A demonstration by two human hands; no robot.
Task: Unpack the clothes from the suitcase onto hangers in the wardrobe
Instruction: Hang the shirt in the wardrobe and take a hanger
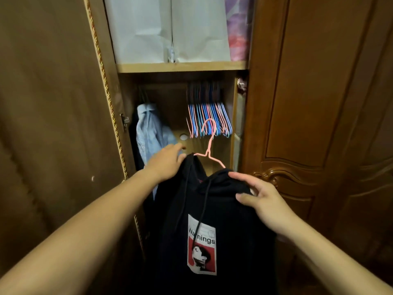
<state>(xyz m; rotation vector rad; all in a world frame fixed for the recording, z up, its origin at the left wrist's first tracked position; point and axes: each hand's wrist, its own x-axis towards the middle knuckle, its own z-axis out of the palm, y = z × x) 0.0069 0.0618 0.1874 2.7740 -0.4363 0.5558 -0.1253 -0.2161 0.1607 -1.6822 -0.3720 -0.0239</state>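
A black hoodie with a white and red printed patch hangs on a pink wire hanger in front of the open wardrobe. My left hand grips the hoodie's left shoulder near the hanger's neck. At the right shoulder, my right hand pinches the black fabric between thumb and fingers. The hanger's hook points up toward the rail area. Inside the wardrobe, a bunch of several empty blue and pink hangers hangs at the right, and a light blue shirt hangs at the left.
The open wardrobe door stands at the left and a carved wooden door at the right. A wooden shelf above the rail bears white bags and a patterned bundle. The suitcase is out of view.
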